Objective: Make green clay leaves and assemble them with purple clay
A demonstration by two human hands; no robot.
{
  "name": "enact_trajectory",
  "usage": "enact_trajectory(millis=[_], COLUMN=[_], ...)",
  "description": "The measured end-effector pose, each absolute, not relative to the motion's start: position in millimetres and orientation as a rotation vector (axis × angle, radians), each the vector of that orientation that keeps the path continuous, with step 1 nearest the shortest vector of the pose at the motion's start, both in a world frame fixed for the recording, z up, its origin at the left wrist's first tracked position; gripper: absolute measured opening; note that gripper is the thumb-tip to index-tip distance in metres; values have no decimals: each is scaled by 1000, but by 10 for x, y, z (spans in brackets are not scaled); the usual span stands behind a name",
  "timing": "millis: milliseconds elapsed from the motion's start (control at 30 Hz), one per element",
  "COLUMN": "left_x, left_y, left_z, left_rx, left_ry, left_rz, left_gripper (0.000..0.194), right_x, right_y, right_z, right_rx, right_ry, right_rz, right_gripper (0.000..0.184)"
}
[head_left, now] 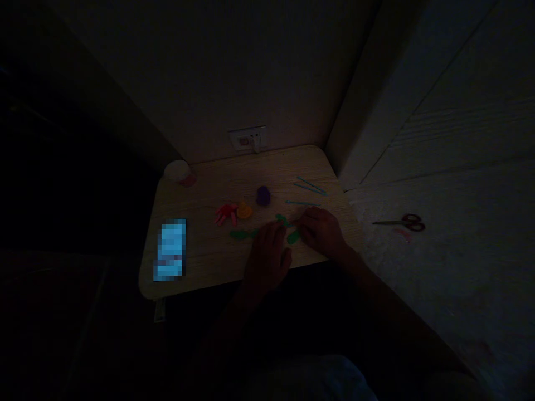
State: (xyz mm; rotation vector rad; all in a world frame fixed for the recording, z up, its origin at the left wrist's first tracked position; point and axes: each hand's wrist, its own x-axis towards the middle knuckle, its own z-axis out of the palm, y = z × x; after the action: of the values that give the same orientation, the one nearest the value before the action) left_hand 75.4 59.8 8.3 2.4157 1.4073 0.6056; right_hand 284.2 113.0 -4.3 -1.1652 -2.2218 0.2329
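Observation:
On a small wooden table, in dim light, both my hands are near several green clay-like pieces. My left hand [270,253] lies palm down at the front edge, fingers together over the green pieces, thumb apart. A flat green piece [240,234] extends to the left of its fingers. My right hand [321,229] is closed in a pinch; a thin thing shows faintly at its fingertips, too dark to name. Between the hands are a small green piece [281,217] and a green leaf-shaped piece [293,237]. Behind them are a purple ball [263,195], an orange lump [244,210] and a red-and-pink shape [227,213].
Thin blue sticks [310,186] lie at the back right of the table [209,267]. A lit phone [170,249] is on the left, a whitish tub [178,170] at the back left corner. Scissors [401,223] lie on the surface to the right. A wall socket [247,139] is behind.

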Motion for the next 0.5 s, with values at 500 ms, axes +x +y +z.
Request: enact_trajectory(millis=[500], left_x=[750], left_y=[602], left_z=[97], left_rx=[2405], left_ry=[1401], left_rz=[589], left_gripper=[52], right_x=[2822], right_y=[1187], right_z=[-85], right_rx=[-1218], right_ry=[-2138], right_rz=[283], right_gripper=[27])
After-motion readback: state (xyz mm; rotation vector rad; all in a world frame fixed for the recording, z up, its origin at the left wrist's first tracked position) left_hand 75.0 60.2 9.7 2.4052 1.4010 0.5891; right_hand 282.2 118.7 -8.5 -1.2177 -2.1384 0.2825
